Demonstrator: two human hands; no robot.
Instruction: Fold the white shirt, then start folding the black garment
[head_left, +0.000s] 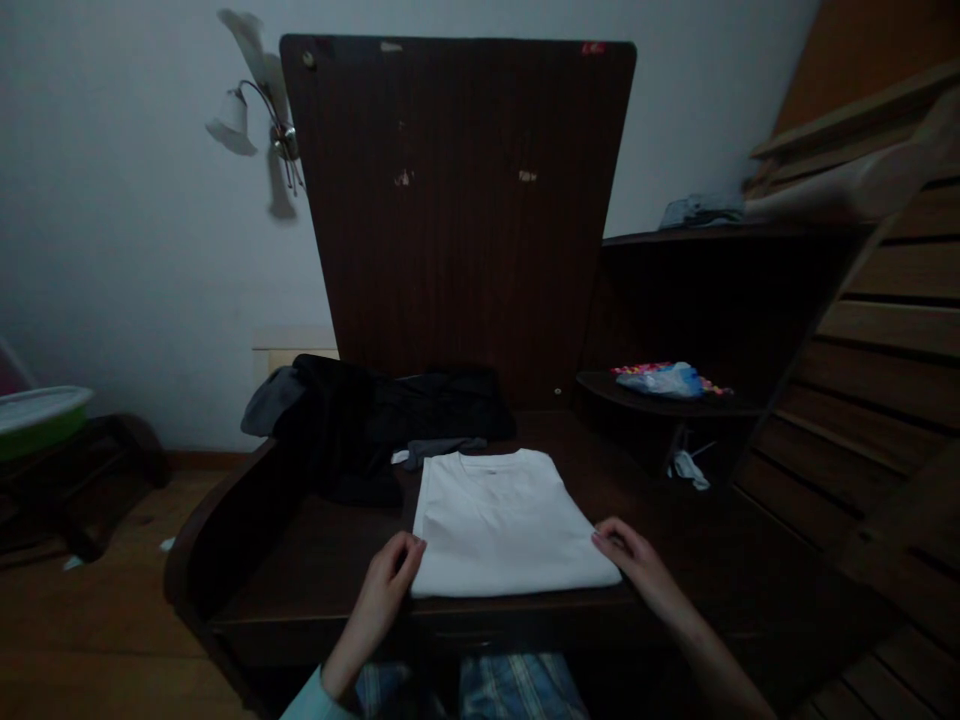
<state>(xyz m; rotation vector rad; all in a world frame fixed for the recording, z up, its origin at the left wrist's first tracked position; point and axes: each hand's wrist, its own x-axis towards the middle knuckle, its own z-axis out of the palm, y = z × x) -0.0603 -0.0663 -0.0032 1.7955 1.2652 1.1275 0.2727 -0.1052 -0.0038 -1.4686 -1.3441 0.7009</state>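
Note:
A white T-shirt [510, 525], folded into a neat rectangle with its neckline at the far side, lies flat on the dark wooden desk [300, 585]. My left hand [396, 562] pinches the shirt's left edge close to the near corner, thumb and fingers together. At the opposite edge, my right hand [630, 555] has its fingers closed on the fabric, also toward the near corner. The near fold of the shirt runs along the desk's front edge.
Dark clothes [352, 415] are heaped at the back left of the desk. Corner shelves at the right hold a plastic bag [664, 380]. A tall dark panel [465, 220] rises behind. Wooden slats [870, 400] stand far right; a green basin [45, 425] is far left.

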